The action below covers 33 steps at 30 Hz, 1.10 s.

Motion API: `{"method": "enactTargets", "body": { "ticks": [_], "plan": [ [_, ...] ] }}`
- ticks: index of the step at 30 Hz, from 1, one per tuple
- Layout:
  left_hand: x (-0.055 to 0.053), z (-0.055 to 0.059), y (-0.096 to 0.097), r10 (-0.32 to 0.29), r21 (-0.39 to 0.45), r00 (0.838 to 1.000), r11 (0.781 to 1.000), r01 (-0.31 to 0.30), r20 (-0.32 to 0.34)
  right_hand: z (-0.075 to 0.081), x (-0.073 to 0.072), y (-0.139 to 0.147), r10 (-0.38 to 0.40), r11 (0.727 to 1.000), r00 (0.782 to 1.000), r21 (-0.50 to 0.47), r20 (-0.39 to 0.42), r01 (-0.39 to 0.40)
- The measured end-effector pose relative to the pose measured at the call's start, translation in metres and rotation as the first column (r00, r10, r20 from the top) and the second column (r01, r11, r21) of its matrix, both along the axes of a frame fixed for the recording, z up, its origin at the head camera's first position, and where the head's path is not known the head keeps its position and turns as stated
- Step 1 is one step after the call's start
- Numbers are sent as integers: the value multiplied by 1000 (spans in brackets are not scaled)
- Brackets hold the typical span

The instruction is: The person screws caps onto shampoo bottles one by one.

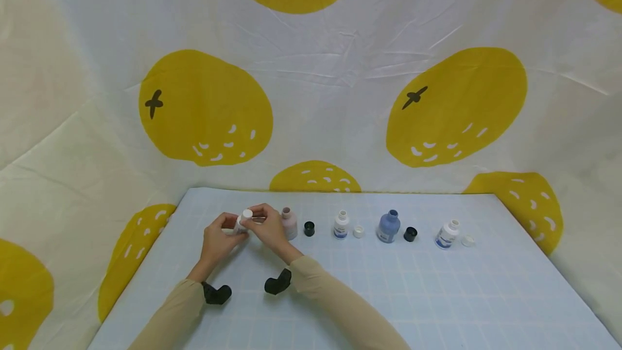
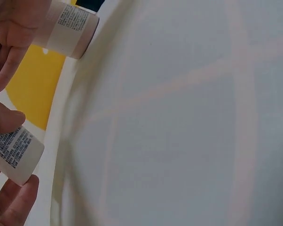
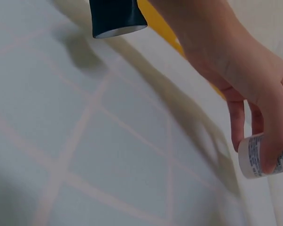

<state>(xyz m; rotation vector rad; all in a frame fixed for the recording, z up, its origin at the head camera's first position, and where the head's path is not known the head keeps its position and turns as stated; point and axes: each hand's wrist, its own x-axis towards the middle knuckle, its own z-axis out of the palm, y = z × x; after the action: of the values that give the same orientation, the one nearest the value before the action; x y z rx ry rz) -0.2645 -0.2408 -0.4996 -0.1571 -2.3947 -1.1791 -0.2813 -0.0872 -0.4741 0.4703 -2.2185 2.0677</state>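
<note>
In the head view my left hand (image 1: pixel 218 237) grips a small white bottle (image 1: pixel 239 226) with fingers and thumb around its body. The bottle is tilted and held up near the table's back left. Its label and flat base show between thumb and fingers in the left wrist view, as the white bottle (image 2: pixel 24 153). My right hand (image 1: pixel 268 228) is at the bottle's top, thumb and fingers pinching the white cap (image 1: pixel 247 213). Just right of that hand stands an uncapped pink bottle (image 1: pixel 290 226), partly hidden by it.
Along the row stand a black cap (image 1: pixel 309 228), an open white bottle (image 1: pixel 341 224), a white cap (image 1: pixel 358 231), an open blue bottle (image 1: pixel 389 227), another black cap (image 1: pixel 410 234), an open white bottle (image 1: pixel 447 234) and a white cap (image 1: pixel 468 240). A patterned cloth (image 1: pixel 330 96) hangs behind.
</note>
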Motion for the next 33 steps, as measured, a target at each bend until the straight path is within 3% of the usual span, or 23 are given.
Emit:
{"method": "enactTargets", "body": {
  "ticks": [9, 14, 21, 33],
  "plan": [
    [1, -3, 1, 1, 19, 999, 1000, -1, 32, 0, 3, -2, -28, 1000, 1000, -7, -3, 28],
    [2, -4, -4, -54, 39, 998, 998, 52, 31, 16, 11, 4, 69, 998, 997, 11, -37, -69],
    [2, -2, -12, -113, 67, 990, 992, 108, 81, 36, 18, 12, 226, 973, 973, 65, -48, -223],
    [3, 2, -16, -162, 86, 976, 985, 150, 147, 29, 10, 16, 334, 939, 941, 106, -60, -327]
  ]
}}
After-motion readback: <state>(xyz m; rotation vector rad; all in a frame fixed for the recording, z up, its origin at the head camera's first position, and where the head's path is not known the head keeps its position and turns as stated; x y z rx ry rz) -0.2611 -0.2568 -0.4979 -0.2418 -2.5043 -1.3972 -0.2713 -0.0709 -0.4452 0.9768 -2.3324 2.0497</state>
